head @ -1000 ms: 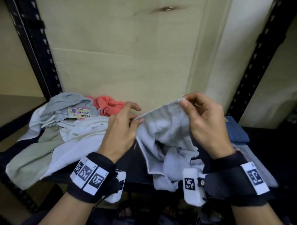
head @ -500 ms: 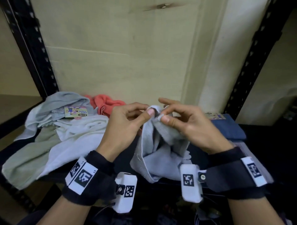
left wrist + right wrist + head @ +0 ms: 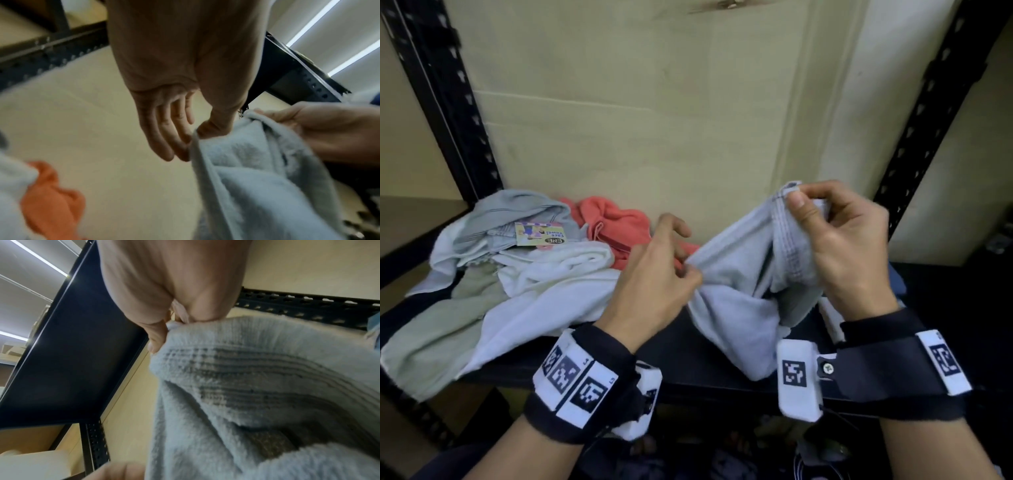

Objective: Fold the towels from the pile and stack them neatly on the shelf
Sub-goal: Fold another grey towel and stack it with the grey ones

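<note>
I have the pale grey-blue terry towel up in the air at the middle right of the head view, above the front edge of the black metal shelf. My right hand pinches its stitched corner between thumb and forefinger, high up, so the hem hangs where I can find it. My left hand, lower and toward the centre, pinches the same edge between thumb and forefinger while the other fingers hang loose beside it. I judge I am working along that edge to reach the next corner, so the towel can be spread flat before the first fold; it is still bunched and twisted between my hands.

The rest of the pile stays at the left of the frame to keep my working space free: a crumpled white towel, a sage-green cloth drooping over the shelf edge, a light grey towel with a printed paper tag, and a coral-orange towel against the beige back wall.

My right wrist covers whatever lies behind it; only a sliver of something dark blue shows, and I cannot tell whether it is a folded stack. The lower end of the held towel is hidden behind the wrist camera, and both wrist views are blurred.
</note>
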